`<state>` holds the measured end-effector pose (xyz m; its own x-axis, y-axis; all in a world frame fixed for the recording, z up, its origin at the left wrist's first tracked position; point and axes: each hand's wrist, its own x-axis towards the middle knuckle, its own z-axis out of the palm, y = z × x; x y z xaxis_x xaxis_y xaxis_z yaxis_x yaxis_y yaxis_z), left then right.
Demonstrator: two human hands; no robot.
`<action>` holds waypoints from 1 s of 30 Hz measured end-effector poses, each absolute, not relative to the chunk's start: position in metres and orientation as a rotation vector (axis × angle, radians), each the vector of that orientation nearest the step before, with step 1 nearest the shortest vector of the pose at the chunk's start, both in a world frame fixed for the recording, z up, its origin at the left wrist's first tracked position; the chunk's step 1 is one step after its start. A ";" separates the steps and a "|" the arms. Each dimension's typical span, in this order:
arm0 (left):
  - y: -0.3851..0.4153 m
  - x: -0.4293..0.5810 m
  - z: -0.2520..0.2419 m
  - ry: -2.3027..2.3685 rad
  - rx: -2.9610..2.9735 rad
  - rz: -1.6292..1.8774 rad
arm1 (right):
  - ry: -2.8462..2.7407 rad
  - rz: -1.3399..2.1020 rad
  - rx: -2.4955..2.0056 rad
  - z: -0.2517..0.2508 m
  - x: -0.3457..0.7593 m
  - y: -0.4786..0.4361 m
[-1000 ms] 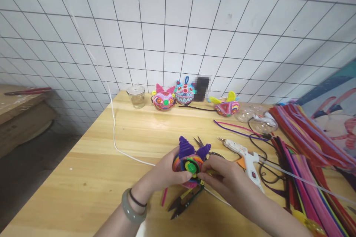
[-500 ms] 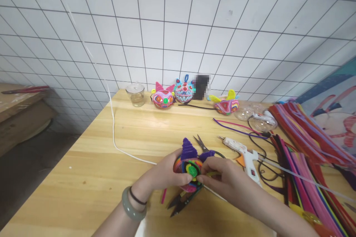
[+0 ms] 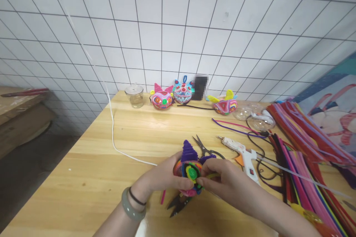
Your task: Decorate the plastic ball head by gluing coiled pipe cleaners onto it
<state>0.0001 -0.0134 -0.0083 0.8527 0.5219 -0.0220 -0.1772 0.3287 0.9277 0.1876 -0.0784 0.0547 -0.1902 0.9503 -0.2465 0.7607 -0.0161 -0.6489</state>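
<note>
Both hands hold a small round figure (image 3: 189, 168) wound from coloured pipe cleaners, with purple cone ears and a green coil in front. My left hand (image 3: 161, 177) wraps its left side, thumb near the green coil. My right hand (image 3: 222, 181) pinches the figure's right side, fingers closed on a yellow-green pipe cleaner end (image 3: 213, 174). Under the hands lie black thread snips (image 3: 178, 205) and a short pink piece (image 3: 162, 197).
Scissors (image 3: 204, 148) and a white glue gun (image 3: 241, 153) lie just behind the hands. Bundles of pipe cleaners (image 3: 303, 155) fill the right side. Three finished figures (image 3: 162, 98) and a glass jar (image 3: 135, 95) stand by the grid wall. A white cord (image 3: 114, 133) crosses the wooden table (image 3: 83, 177).
The hands and the figure stay nearly in place; the figure tilts slightly and sinks lower between the hands. The view shifts a little.
</note>
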 end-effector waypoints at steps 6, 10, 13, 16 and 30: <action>-0.015 0.000 -0.013 0.407 1.200 0.496 | -1.992 1.030 -1.814 0.056 0.186 -0.079; -0.015 0.002 -0.013 0.380 1.172 0.505 | -2.015 0.998 -1.807 0.052 0.186 -0.081; -0.015 0.002 -0.013 0.385 1.176 0.499 | -2.033 1.006 -1.810 0.052 0.185 -0.081; -0.016 0.002 -0.012 0.405 1.205 0.494 | -2.064 0.982 -1.837 0.054 0.185 -0.080; -0.016 0.002 -0.006 0.413 1.330 0.471 | -2.223 0.930 -1.575 0.060 0.196 -0.081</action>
<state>0.0016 -0.0156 -0.0064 0.8365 0.5476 -0.0186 -0.0905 0.1717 0.9810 0.1960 -0.0806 0.0602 -0.3771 0.9145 -0.1469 0.7464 0.2061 -0.6327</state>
